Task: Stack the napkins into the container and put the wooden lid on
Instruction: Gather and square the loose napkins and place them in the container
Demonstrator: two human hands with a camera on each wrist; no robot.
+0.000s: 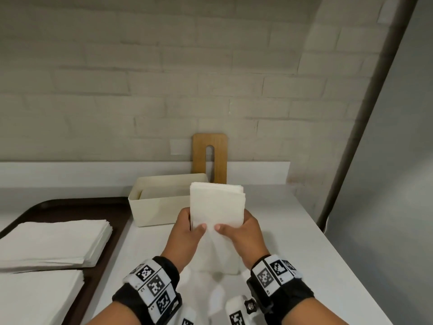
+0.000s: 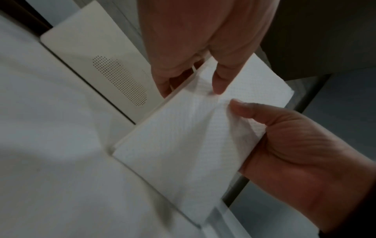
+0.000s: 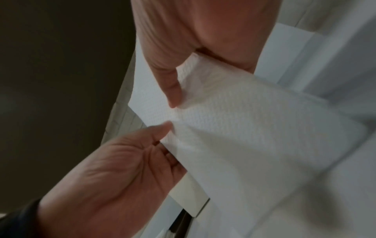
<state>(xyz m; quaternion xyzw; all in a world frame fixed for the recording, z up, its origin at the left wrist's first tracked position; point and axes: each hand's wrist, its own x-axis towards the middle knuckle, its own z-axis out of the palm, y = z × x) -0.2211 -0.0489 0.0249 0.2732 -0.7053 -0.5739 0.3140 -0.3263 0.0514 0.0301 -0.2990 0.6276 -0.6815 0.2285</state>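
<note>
Both hands hold a thick stack of white napkins upright, just in front of the cream rectangular container. My left hand grips the stack's left edge with its thumb on the front face. On the other edge, my right hand grips the same way. The wrist views show the embossed napkins pinched between thumbs and fingers. The wooden lid, with a long slot, leans upright against the wall behind the container. The stack's lower end is blurred near the counter.
A dark brown tray lies at the left and carries two more napkin stacks. The white counter ends at a brick wall behind and drops off along its right edge.
</note>
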